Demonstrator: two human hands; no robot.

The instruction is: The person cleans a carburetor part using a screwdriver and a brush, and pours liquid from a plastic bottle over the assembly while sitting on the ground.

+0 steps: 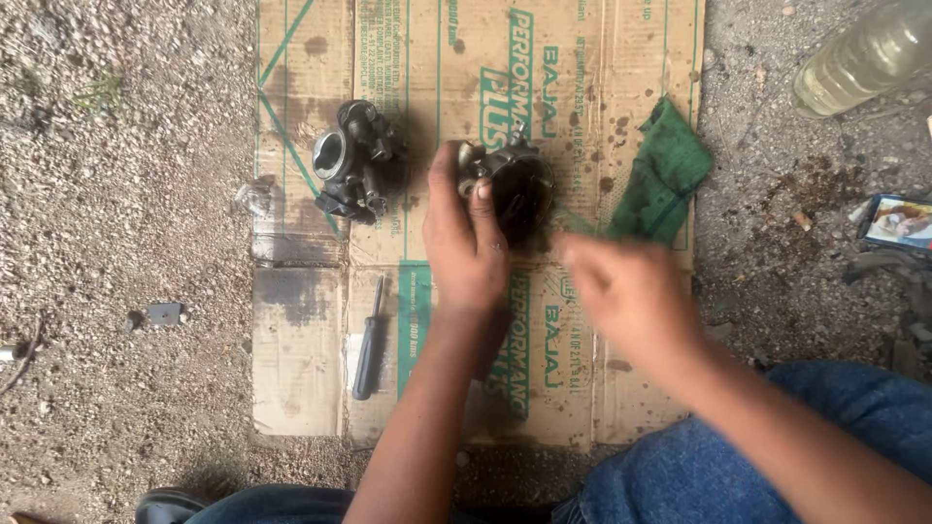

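Head view looks straight down on gravel ground [126, 194], which fills the frame edges. Over its middle lies a flattened cardboard sheet [466, 97], oil-stained and printed in green, reaching from the top edge almost to the person's jeans [699, 475] at the bottom right. At the upper right corner a clear plastic bottle [869, 53] of pale liquid lies tilted on the gravel. A green rag [665, 175] sits crumpled on the right part of the cardboard.

At centre, the left hand [466, 243] grips a dark, greasy carburetor part [515, 180] from its left side, fingers wrapped up against it, holding it on the cardboard. The right hand [626, 286] is just to the lower right of that part, near but apart from it; it is motion-blurred, so whether it is clenched or holding anything cannot be told.

Left of centre, a second carburetor body [351, 160] with a round bore rests alone on the cardboard. Below it, lower left of the sheet, lies a black-handled screwdriver [370, 340]. A small metal piece [163, 313] sits on the gravel at far left.
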